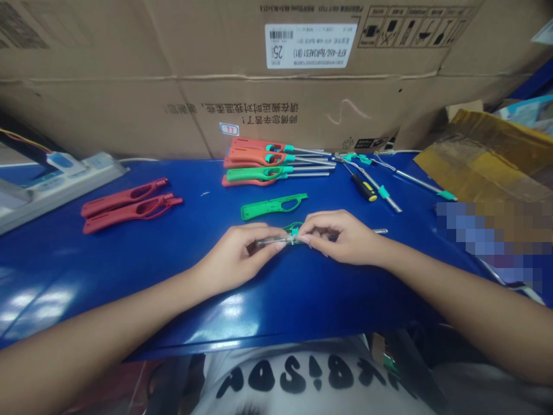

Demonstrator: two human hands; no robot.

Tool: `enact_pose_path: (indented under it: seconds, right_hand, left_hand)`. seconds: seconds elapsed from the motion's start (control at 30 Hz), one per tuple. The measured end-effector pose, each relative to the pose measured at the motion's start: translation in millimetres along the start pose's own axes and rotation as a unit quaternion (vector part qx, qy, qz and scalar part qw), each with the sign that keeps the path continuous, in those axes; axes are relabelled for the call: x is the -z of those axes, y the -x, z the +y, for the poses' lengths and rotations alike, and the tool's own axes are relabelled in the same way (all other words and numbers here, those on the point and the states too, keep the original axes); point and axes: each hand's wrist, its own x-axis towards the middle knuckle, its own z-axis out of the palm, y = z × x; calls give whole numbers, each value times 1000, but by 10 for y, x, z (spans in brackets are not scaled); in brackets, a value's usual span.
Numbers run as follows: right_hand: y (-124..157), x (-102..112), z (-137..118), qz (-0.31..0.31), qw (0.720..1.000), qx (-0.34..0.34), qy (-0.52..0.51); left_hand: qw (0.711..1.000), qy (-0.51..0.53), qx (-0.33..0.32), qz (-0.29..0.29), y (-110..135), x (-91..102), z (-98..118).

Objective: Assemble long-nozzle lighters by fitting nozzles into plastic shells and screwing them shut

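Observation:
Near the middle of the table, both my hands work on one opened gas lighter [295, 232] with a green shell, a teal trigger part and a metal tube sticking out to the right. My left hand [237, 251] is closed around its handle end, where a clear inner part shows between thumb and fingers. The fingertips of my right hand [343, 236] pinch at the teal part; exactly what they grip is hidden. Just behind lies a loose green shell half [273, 207], hollow side up.
Finished-looking orange and green lighters [254, 158] are stacked at the back. Two dark red shell pieces [129, 207] lie left, near a power strip [73, 178]. A screwdriver [363, 187] and metal lighter tubes [391, 199] lie back right. A large cardboard box [207, 98] walls the rear.

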Motion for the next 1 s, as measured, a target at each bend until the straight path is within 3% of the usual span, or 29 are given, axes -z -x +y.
enact_pose_path:
  seconds: [1.0]
  right_hand:
    - [-6,12,-4,-8,999,22,35]
  left_hand:
    - [999,-8,-33,-4,3,-14,20]
